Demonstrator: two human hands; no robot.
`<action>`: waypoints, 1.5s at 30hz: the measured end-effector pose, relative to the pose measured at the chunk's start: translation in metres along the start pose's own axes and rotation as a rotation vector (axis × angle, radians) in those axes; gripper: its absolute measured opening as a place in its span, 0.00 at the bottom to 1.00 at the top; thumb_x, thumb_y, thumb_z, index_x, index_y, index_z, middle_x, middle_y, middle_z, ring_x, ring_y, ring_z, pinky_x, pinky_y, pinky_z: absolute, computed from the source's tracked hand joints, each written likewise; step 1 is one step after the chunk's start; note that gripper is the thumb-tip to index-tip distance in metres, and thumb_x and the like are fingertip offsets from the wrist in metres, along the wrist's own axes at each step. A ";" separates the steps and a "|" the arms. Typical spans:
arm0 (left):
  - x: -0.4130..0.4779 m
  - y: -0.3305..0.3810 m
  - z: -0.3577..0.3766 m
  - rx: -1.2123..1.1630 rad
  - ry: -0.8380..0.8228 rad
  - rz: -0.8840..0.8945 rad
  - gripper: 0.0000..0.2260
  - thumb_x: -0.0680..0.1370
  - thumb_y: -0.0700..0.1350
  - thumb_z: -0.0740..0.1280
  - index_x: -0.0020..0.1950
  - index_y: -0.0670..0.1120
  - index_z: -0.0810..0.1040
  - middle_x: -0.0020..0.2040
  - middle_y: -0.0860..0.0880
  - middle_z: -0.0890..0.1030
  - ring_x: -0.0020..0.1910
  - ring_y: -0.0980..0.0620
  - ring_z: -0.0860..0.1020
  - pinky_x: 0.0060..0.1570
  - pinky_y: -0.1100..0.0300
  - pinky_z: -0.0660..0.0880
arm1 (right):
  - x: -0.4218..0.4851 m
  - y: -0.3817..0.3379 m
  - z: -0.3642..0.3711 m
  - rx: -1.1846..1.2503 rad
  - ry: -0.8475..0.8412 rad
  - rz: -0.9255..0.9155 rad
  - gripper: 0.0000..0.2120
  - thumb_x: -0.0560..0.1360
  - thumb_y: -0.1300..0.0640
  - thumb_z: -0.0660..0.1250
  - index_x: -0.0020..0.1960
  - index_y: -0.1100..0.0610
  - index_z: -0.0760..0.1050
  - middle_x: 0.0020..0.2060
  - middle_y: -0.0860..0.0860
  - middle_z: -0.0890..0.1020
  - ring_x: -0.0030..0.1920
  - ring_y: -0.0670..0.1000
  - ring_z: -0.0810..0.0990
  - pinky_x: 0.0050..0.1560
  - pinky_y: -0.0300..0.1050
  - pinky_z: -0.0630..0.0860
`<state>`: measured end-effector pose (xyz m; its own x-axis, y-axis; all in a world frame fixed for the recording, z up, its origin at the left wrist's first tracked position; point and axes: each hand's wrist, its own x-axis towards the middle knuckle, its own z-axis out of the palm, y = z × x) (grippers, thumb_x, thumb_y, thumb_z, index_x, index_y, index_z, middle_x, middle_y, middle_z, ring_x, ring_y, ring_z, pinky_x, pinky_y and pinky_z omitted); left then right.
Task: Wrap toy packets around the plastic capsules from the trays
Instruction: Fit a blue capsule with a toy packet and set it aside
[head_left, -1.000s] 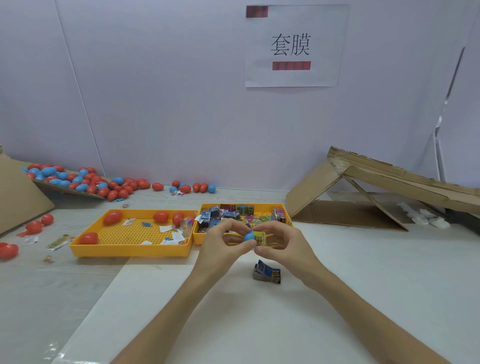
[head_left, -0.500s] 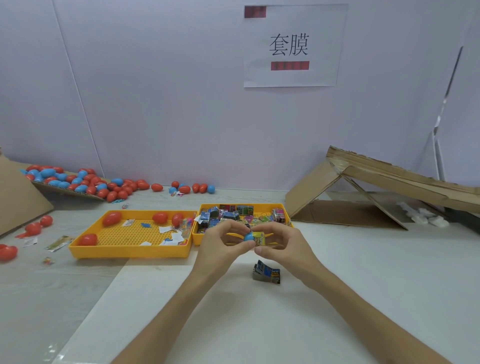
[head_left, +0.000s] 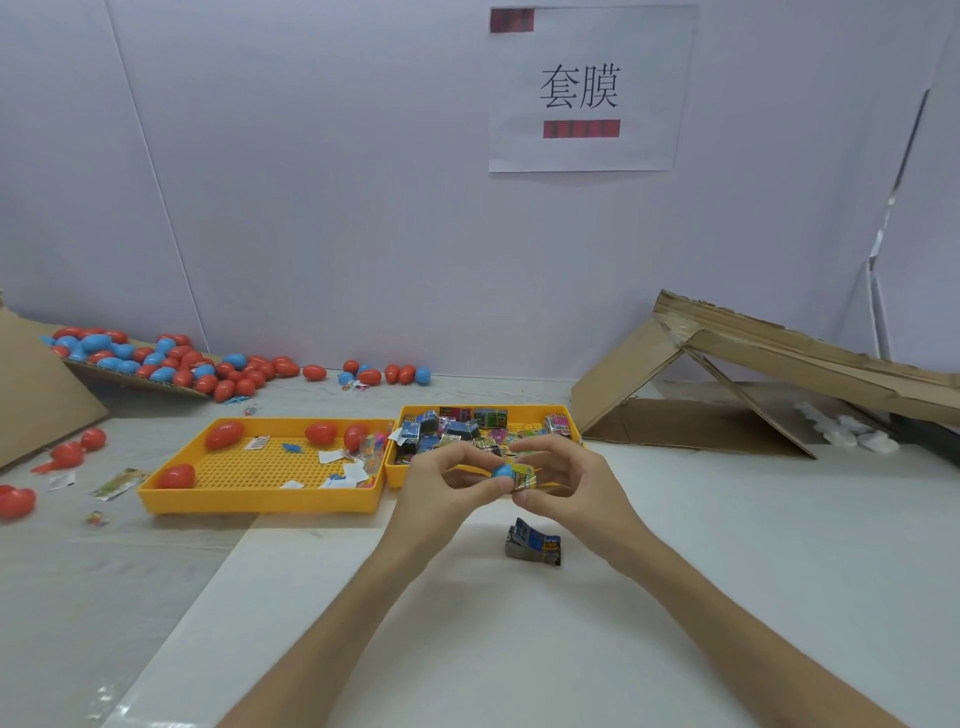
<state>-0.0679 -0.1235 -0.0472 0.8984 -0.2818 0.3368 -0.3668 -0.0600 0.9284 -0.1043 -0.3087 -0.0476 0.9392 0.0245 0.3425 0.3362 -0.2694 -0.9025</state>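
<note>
Pinching a blue capsule (head_left: 501, 472) between thumb and fingertips, the left hand (head_left: 447, 486) holds it level just in front of the right tray (head_left: 396, 477). The right hand (head_left: 566, 483) pinches a yellow packet (head_left: 524, 477) that sits over the capsule's right end. The split grip looks deliberate: 1 hand steadies the smooth, egg-shaped shell so the other can work the thin printed film along it. I judge the wrap about half on, since the blue left end shows bare. Both hands hover above the worktop near its middle, close to both supplies.

A second packet (head_left: 534, 543), dark blue and crumpled, lies on the worktop just below the right hand, probably staged for the next capsule. The right tray holds a jumble of glossy, boxy packets in many colours. The left tray (head_left: 260, 504), touching it, is perforated yellow plastic and carries 4 red capsules (head_left: 224, 434) and paper scraps. A heap of capsules (head_left: 171, 364), red and blue, spills off a cardboard sheet at the far left corner. Slick shell and slippery film could let the packet slide off.
</note>
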 end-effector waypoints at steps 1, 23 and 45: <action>0.000 0.000 0.000 -0.011 -0.004 -0.012 0.05 0.72 0.42 0.78 0.46 0.50 0.86 0.44 0.55 0.86 0.43 0.55 0.85 0.41 0.68 0.78 | 0.000 0.000 0.000 0.005 0.001 0.000 0.21 0.71 0.67 0.76 0.59 0.49 0.80 0.52 0.49 0.85 0.51 0.48 0.85 0.54 0.46 0.82; -0.001 -0.001 0.001 -0.002 -0.068 -0.040 0.20 0.73 0.43 0.78 0.62 0.57 0.80 0.53 0.54 0.85 0.49 0.54 0.85 0.48 0.61 0.81 | -0.004 -0.007 0.005 0.003 -0.058 -0.069 0.22 0.68 0.59 0.71 0.61 0.47 0.79 0.58 0.42 0.82 0.54 0.44 0.83 0.51 0.40 0.80; -0.005 -0.002 0.007 0.316 0.121 0.447 0.16 0.72 0.41 0.78 0.59 0.46 0.83 0.51 0.52 0.77 0.48 0.56 0.81 0.48 0.65 0.80 | -0.003 -0.004 0.008 -0.029 0.138 -0.172 0.12 0.72 0.61 0.77 0.53 0.49 0.82 0.50 0.47 0.85 0.49 0.48 0.86 0.50 0.46 0.84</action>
<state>-0.0737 -0.1282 -0.0514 0.6534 -0.2351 0.7196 -0.7561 -0.2488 0.6053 -0.1078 -0.3002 -0.0470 0.8488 -0.0592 0.5254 0.4869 -0.3000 -0.8203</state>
